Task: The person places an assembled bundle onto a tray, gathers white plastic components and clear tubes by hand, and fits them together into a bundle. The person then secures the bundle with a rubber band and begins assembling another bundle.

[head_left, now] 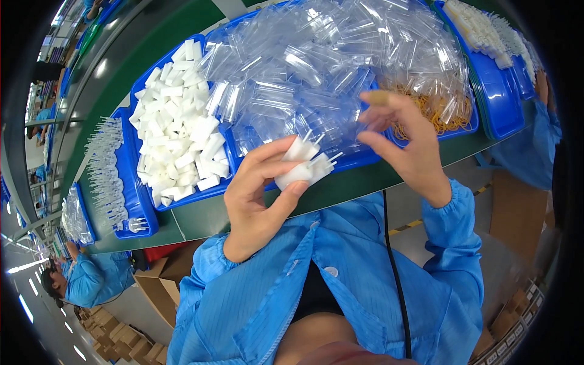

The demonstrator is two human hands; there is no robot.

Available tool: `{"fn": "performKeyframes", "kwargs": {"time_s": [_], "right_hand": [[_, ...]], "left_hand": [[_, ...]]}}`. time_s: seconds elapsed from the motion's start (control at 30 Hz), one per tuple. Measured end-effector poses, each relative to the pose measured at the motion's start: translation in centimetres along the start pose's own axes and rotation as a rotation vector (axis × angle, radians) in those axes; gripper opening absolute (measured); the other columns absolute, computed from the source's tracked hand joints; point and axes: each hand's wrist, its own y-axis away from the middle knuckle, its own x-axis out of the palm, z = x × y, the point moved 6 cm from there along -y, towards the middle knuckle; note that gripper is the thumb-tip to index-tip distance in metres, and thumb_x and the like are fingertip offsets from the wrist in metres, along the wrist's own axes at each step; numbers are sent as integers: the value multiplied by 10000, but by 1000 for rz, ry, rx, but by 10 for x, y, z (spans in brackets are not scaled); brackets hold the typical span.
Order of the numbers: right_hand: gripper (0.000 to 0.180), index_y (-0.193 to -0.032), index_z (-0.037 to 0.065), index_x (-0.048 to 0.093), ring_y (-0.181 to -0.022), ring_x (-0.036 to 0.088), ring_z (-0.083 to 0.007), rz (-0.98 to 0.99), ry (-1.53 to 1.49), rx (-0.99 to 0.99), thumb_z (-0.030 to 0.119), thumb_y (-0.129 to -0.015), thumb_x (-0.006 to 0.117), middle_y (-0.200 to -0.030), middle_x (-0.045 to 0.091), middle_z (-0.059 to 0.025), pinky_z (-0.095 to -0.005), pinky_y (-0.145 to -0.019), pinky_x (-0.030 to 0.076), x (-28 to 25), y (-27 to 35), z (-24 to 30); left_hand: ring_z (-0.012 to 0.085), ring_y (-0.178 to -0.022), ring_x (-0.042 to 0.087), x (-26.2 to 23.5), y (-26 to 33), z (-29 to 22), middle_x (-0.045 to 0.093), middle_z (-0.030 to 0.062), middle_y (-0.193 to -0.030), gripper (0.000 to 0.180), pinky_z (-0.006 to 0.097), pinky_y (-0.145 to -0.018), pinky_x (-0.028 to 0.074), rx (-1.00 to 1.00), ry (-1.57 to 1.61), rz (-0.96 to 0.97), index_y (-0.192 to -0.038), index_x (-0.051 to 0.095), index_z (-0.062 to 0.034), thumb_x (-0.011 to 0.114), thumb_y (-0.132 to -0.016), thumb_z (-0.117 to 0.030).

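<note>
My left hand (258, 191) is closed around a few white foam blocks (297, 169), held above the bench's near edge. Thin white plastic prongs (333, 159) stick out of the blocks on the right side. Opposite them, my right hand (415, 146) hovers with its thumb and fingers apart and nothing visible between them. One of its fingertips wears a tan cover (378, 97). Behind both hands, clear plastic sleeves (261, 67) lie heaped in a wide blue tray. Yellow rubber bands (435, 112) are partly hidden under sleeves at its right end.
Left of the sleeves, many white foam blocks (176, 128) fill a blue tray. Farther left, another tray (131, 176) holds rows of small white pronged parts. Stacked blue trays (496, 91) stand at right. A person in blue (94, 280) works at far left; cardboard boxes (115, 331) lie below.
</note>
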Motion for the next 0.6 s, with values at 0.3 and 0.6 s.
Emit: {"fn": "performKeyframes", "kwargs": {"time_s": [0.3,0.6], "right_hand": [[342,-1150,3,532,-947,628,-136,-194,-556,41,74,-893,746,-993,646,-81,-287,-873,492,42,5,8],[360,-1093,19,511,-950,642,-144,-115,-492,56,77,-864,782,-1013,648,-94,-275,-858,505,56,11,2]], "left_hand": [[238,-1119,644,5,-1,0,602,169,-1294,236,318,-866,566,28,-33,-92,-1066,709,0,752,-834,9],[249,-1086,661,2,4,3,633,169,-1261,235,325,-857,561,7,-92,-190,-1038,714,-2,764,-808,12]]}}
